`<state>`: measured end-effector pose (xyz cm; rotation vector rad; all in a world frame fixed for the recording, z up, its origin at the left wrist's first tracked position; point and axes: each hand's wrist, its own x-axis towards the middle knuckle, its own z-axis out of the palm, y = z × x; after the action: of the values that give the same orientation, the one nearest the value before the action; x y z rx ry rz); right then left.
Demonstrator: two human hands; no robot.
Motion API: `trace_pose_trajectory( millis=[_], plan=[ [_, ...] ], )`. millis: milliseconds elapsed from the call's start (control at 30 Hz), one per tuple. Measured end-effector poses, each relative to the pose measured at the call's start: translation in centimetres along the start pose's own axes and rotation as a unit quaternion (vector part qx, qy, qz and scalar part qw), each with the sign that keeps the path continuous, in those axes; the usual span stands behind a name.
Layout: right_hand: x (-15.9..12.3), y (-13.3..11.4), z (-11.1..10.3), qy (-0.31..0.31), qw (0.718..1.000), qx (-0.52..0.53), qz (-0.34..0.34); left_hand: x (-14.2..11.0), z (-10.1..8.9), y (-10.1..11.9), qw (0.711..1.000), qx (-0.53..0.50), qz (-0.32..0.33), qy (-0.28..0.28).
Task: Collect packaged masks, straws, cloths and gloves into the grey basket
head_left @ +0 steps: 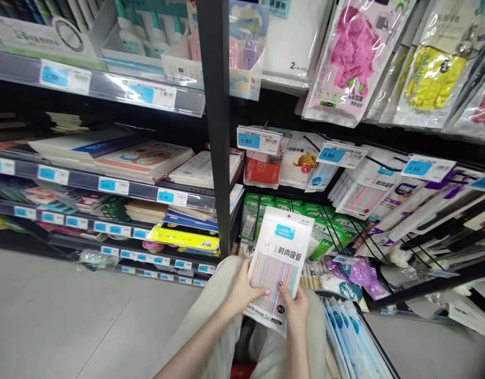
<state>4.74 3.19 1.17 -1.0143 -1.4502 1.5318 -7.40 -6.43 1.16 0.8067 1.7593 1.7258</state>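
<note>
A white pack of striped drinking straws [272, 271] is held upright over my knees, its printed front facing me. My left hand [246, 287] grips its left edge, thumb lying across the front. On the lower right edge, my right hand [296, 310] pinches the same pack, thumb on the front and the other fingers behind it. Similar straw packs [366, 192] hang from a hook to the right. Close to my right knee stands a dark-rimmed basket [374, 337] holding several flat packs with blue print [349, 334].
On the left, shelves hold books [143, 158] and stationery above the grey tiled floor [69, 310]. A black post [216, 131] divides them from hooks with green packs [325, 221] and bagged gloves [435, 73]. Purple bags [359, 276] lie low on the right.
</note>
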Motion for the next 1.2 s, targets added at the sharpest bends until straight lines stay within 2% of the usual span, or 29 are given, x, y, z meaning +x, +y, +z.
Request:
trace_pose_trajectory(
  millis=[33,67,133,200,267,333,433,500,567,633,700,733,800,900,1033,1200],
  plan=[
    [-0.1,-0.1,0.2,0.034,0.999,-0.013,0.002,-0.2,0.2,0.0,0.996,0.061,0.043,0.038],
    [-0.3,-0.2,0.4,0.060,0.998,-0.024,0.005,-0.4,0.3,0.1,0.988,0.120,0.082,0.053],
    [-0.8,-0.6,0.7,0.073,0.997,-0.039,-0.006,-0.8,0.5,0.1,0.971,0.197,0.129,0.025],
    [-1.2,-1.2,1.0,0.018,0.997,-0.043,-0.053,-0.9,0.6,0.1,0.971,0.196,0.132,-0.026],
    [-1.5,-1.8,1.3,-0.060,0.990,-0.052,-0.118,-0.7,0.5,0.0,0.991,0.090,0.086,-0.054],
    [-1.7,-2.2,1.6,-0.104,0.976,-0.088,-0.173,-0.4,0.3,-0.3,0.996,-0.045,0.029,-0.065],
    [-2.0,-2.1,2.2,-0.099,0.959,-0.158,-0.215,-0.1,0.0,-0.7,0.976,-0.205,-0.047,-0.063],
    [-2.0,-1.8,2.6,-0.086,0.953,-0.179,-0.230,0.0,-0.2,-0.7,0.958,-0.266,-0.092,-0.048],
    [-1.7,-1.4,2.5,-0.044,0.955,-0.177,-0.233,0.1,-0.2,-0.4,0.948,-0.290,-0.123,-0.038],
    [-1.1,-1.0,1.9,0.022,0.964,-0.163,-0.209,0.1,-0.3,0.0,0.944,-0.297,-0.134,-0.047],
    [-0.5,-0.8,0.8,0.051,0.981,-0.118,-0.146,0.1,-0.4,0.4,0.937,-0.310,-0.144,-0.068],
    [-0.1,-0.8,0.1,0.033,0.991,-0.084,-0.102,0.1,-0.5,0.6,0.933,-0.318,-0.152,-0.075],
    [0.3,-0.9,-1.2,-0.055,0.998,-0.010,-0.010,0.0,-0.7,0.8,0.924,-0.331,-0.169,-0.088],
    [0.2,-1.5,-2.2,-0.166,0.982,0.056,0.065,0.0,-1.0,0.8,0.923,-0.329,-0.173,-0.098],
    [-0.4,-2.4,-1.7,-0.162,0.981,0.065,0.084,0.1,-0.9,0.8,0.938,-0.297,-0.144,-0.108],
    [-0.6,-2.6,-1.2,-0.158,0.980,0.041,0.111,0.2,-0.9,0.8,0.945,-0.259,-0.133,-0.147]
  ],
)
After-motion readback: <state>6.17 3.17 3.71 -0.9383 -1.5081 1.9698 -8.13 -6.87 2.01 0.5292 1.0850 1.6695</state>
